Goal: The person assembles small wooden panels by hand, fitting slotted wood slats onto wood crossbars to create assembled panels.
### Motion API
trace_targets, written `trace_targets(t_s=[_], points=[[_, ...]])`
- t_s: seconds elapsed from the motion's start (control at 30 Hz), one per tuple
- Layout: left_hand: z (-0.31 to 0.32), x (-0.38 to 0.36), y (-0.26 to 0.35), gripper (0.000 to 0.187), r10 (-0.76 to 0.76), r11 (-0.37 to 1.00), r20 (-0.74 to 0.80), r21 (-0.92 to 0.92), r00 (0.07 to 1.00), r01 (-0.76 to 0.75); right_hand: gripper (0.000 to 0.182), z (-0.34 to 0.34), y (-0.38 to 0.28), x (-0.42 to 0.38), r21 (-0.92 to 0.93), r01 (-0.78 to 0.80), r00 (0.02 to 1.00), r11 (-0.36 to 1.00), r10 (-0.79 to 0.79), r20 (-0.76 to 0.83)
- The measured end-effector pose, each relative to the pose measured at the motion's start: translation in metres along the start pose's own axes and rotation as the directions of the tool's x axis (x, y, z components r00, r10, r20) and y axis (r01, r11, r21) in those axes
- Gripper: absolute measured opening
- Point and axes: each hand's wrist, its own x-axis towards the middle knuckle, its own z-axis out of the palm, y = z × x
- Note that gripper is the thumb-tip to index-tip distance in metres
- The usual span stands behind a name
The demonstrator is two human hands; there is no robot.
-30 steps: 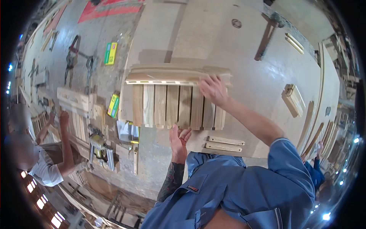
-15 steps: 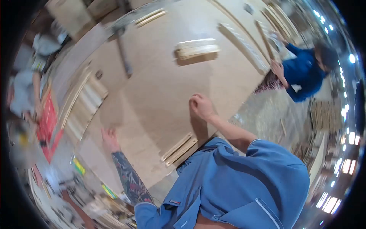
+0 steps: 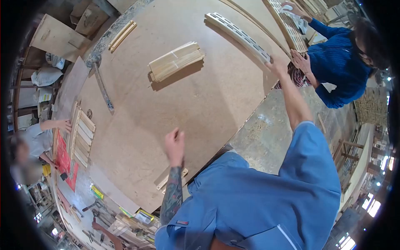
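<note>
Right fingers (image 3: pixel 270 62) at slotted rail's (image 3: pixel 239 37) end, open board (image 3: pixel 187 108) beside

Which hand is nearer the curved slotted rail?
Right. The right hand is at the near end of the curved slotted rail; the left hand is over the table, well away from it.

A hammer (image 3: pixel 103 86) lay on the table (image 3: pixel 200 98), its head by the far-left edge and its handle pointing inward. Past the left edge were a red sheet (image 3: pixel 72 177), a yellow-and-green box (image 3: pixel 96 191) and a person in a pale shirt (image 3: pixel 36 139). A person in dark blue (image 3: pixel 333 62) was at the table's right-hand end. Beyond the far-left edge sat a white sack (image 3: pixel 46 77) and a cardboard box (image 3: pixel 91 18); a wooden frame (image 3: pixel 348 151) stood off to the right.
</note>
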Motion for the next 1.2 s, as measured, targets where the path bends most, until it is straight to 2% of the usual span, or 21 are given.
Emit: trace_targets(t_s=[0.1,0.17,0.2,0.23,0.27,0.33,0.37,0.4,0.43,0.5,0.63,0.7,0.77,0.83,0.9,0.93,0.97,1.07,1.1,1.17,1.2], points=[[0.051,0.032,0.043,0.046,0.143,0.988,0.131,-0.081,0.981,-0.133,0.045,0.037,-0.061,-0.095,0.088,-0.039,0.972,0.995,0.059,-0.229],[0.079,0.041,0.071,0.054,0.221,0.975,0.18,-0.046,0.958,-0.216,0.053,0.04,-0.13,-0.177,0.154,-0.175,0.982,0.972,0.183,-0.04],[0.089,0.039,0.081,0.054,0.213,0.977,0.164,-0.046,0.963,-0.209,0.056,0.055,-0.155,-0.217,0.213,-0.085,0.994,0.973,0.097,-0.045],[0.096,0.037,0.088,0.055,0.272,0.957,0.117,0.072,0.955,-0.281,0.06,0.084,-0.168,-0.25,0.528,-0.101,0.973,0.843,-0.027,0.229],[0.094,0.035,0.089,0.056,0.332,0.92,0.083,0.195,0.94,-0.342,0.056,0.044,-0.207,-0.286,0.492,-0.016,0.875,0.87,-0.226,0.429],[0.065,0.036,0.08,0.055,0.288,0.909,0.159,0.266,0.944,-0.322,0.046,0.05,-0.237,-0.332,0.652,0.192,0.7,0.734,-0.568,0.433],[0.045,0.035,0.071,0.055,0.243,0.893,0.229,0.326,0.943,-0.309,0.045,0.057,-0.248,-0.342,0.645,0.294,0.645,0.705,-0.644,0.411],[0.031,0.033,0.039,0.046,0.336,0.868,0.175,0.324,0.926,-0.376,0.043,0.061,-0.254,-0.347,0.668,0.3,0.66,0.681,-0.654,0.37],[0.003,0.022,0.024,0.046,0.316,0.878,0.138,0.333,0.939,-0.344,0.041,0.063,-0.261,-0.352,0.692,0.31,0.667,0.652,-0.668,0.331],[-0.06,-0.02,-0.014,0.047,0.093,0.922,0.223,0.349,0.97,-0.169,0.041,0.059,-0.268,-0.353,0.676,0.206,0.731,0.707,-0.571,0.373],[-0.161,-0.133,-0.119,0.047,-0.122,0.94,-0.098,0.308,0.988,0.147,0.036,0.088,-0.255,-0.357,0.642,0.244,0.829,0.727,-0.5,0.251],[-0.18,-0.167,-0.179,0.05,-0.212,0.935,-0.383,0.188,0.899,0.301,0.036,0.091,-0.27,-0.374,0.627,0.242,0.805,0.741,-0.514,0.297],[-0.206,-0.148,-0.216,0.056,-0.301,0.912,-0.532,0.084,0.791,0.402,0.036,0.094,-0.29,-0.388,0.599,0.235,0.794,0.765,-0.507,0.336],[-0.233,-0.106,-0.263,0.065,-0.288,0.924,-0.622,0.02,0.728,0.382,0.037,0.101,-0.318,-0.411,0.619,0.289,0.697,0.73,-0.604,0.387],[-0.28,-0.075,-0.249,0.07,-0.385,0.898,-0.55,-0.037,0.741,0.439,0.037,0.11,-0.349,-0.429,0.623,0.394,0.623,0.676,-0.694,0.36],[-0.291,-0.067,-0.255,0.068,-0.356,0.895,-0.635,-0.019,0.686,0.446,0.037,0.113,-0.361,-0.438,0.627,0.477,0.546,0.616,-0.767,0.337],[-0.301,-0.062,-0.259,0.066,-0.317,0.893,-0.716,-0.003,0.622,0.451,0.037,0.11,-0.374,-0.442,0.618,0.484,0.546,0.62,-0.766,0.341],[-0.329,-0.111,-0.228,0.052,-0.235,0.883,-0.75,0.101,0.618,0.459,0.047,0.095,-0.399,-0.448,0.578,0.614,0.534,0.537,-0.822,0.197],[-0.326,-0.129,-0.221,0.052,-0.238,0.883,-0.738,0.107,0.632,0.458,0.054,0.092,-0.402,-0.445,0.574,0.632,0.566,0.521,-0.816,0.118],[-0.305,-0.168,-0.21,0.034,-0.069,0.982,-0.607,0.097,0.791,0.16,0.078,0.086,-0.408,-0.434,0.444,0.763,0.555,0.471,-0.828,-0.075],[-0.289,-0.182,-0.205,0.029,0.024,0.983,-0.542,0.165,0.84,0.078,0.078,0.078,-0.411,-0.431,0.438,0.752,0.571,0.493,-0.819,-0.057]])
